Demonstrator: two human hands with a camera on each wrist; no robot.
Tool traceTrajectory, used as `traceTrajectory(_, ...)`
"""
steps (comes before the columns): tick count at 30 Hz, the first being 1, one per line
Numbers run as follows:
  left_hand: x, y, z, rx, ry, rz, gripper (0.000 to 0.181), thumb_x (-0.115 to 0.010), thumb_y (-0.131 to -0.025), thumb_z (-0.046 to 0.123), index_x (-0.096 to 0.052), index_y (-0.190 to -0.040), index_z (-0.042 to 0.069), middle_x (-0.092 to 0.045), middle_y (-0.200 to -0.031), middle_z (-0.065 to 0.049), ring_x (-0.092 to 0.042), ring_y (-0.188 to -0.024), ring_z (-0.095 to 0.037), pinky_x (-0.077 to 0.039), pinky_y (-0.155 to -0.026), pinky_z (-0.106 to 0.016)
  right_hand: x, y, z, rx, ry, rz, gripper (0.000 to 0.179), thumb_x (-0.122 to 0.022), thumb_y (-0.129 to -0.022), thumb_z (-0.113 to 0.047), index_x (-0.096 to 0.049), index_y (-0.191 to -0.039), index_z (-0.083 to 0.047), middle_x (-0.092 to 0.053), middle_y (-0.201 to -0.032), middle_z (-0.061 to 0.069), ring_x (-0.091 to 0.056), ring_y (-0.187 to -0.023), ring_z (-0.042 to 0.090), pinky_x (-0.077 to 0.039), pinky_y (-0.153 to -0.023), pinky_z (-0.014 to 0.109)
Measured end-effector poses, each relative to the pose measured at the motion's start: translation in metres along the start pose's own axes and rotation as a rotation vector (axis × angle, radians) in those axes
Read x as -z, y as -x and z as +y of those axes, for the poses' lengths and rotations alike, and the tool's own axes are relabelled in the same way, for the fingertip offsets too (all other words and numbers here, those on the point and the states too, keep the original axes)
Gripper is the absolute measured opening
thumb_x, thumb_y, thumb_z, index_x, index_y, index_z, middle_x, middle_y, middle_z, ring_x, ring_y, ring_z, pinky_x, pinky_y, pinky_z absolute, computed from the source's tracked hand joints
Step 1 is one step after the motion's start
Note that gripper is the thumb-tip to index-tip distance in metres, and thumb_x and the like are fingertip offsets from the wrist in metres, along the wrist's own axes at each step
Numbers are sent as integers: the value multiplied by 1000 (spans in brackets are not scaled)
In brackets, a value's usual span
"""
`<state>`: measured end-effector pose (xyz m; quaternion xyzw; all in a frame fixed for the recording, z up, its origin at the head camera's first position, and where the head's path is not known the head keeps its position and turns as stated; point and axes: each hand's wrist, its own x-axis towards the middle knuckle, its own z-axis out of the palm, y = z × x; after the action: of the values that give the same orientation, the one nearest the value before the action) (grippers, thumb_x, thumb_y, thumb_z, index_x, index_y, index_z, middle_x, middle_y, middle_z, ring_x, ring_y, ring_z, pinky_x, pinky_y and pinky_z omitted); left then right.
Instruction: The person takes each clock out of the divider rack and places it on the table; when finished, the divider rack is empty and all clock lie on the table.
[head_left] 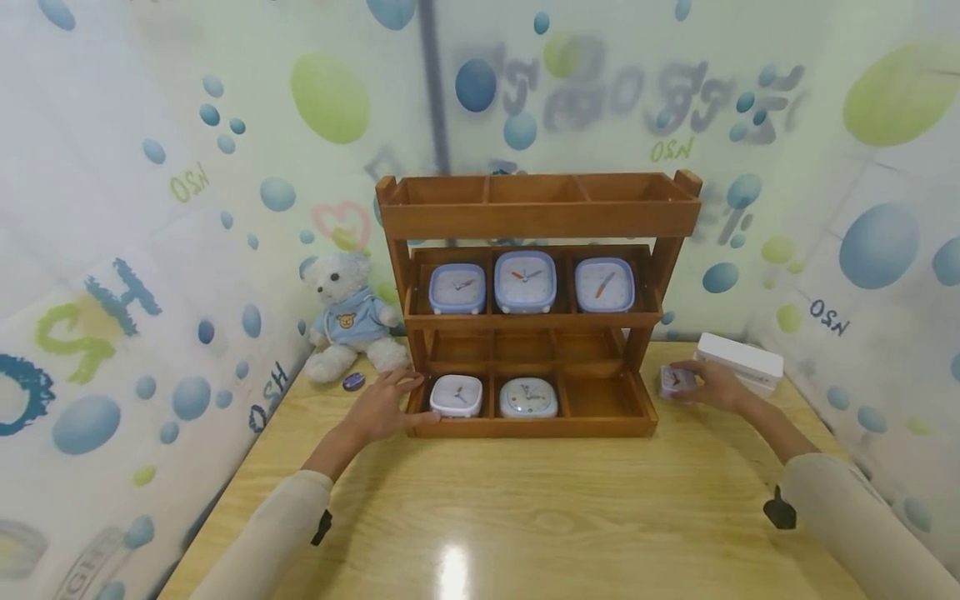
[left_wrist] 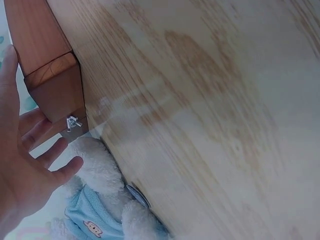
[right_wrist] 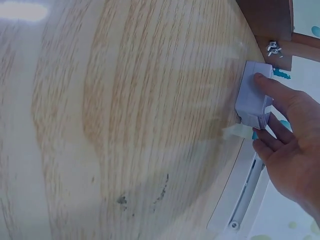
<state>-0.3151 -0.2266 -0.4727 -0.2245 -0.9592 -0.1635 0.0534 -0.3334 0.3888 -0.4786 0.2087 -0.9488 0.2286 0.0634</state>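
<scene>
At the right of the table, my right hand (head_left: 716,386) grips a small light-purple alarm clock (head_left: 677,382) between thumb and fingers, beside the rack's right end. The right wrist view shows the clock's casing (right_wrist: 252,92) with the thumb on it. My left hand (head_left: 386,408) is at the left end of the wooden rack (head_left: 532,427), fingers extended along its side and thumb at the front edge. On the bottom shelf, a white clock (head_left: 456,396) fills the left compartment and a pale clock (head_left: 528,398) the middle one.
The middle shelf holds three blue clocks (head_left: 525,282). Left of the rack, a white teddy bear (head_left: 348,312) sits against the wall, with a small dark round object (head_left: 353,382) near it. A white box (head_left: 740,362) lies behind my right hand.
</scene>
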Motion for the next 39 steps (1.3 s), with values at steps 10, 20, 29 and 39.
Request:
traceTrajectory(10, -1, 0, 0, -13, -10, 9, 96, -73, -82, 73, -60, -146, 3, -47, -155, -21, -42, -142, -47, -41, -111, -62, 2, 6, -14, 118, 8, 81, 59, -89, -80, -16, -67, -127, 11, -71, -115, 30, -68, -101, 46, -54, -83, 58)
traceTrajectory(20, 3, 3, 1, -3, -15, -8, 95, -72, -84, 73, -58, -147, 3, -47, -156, -18, -40, -145, -45, -40, -112, -61, -1, 7, -62, 225, -21, 158, 48, -86, -82, -4, -70, -127, 4, -74, -115, 22, -71, -98, 38, -57, -80, 53)
traceTrajectory(29, 4, 2, 1, -17, -22, -6, 95, -73, -83, 72, -60, -146, 2, -49, -154, -18, -41, -144, -45, -40, -112, -61, -9, -4, -99, 249, -95, 120, 50, -88, -84, -13, -70, -128, 3, -73, -97, 15, -49, -58, 8, -49, -59, 32)
traceTrajectory(39, 3, -2, 3, -12, -32, -20, 96, -73, -82, 73, -61, -145, 2, -53, -151, -16, -42, -144, -43, -40, -113, -59, -28, -20, -121, 230, -192, 70, 54, -86, -87, -17, -67, -134, 2, -71, -128, 20, -65, -118, 43, -52, -95, 62)
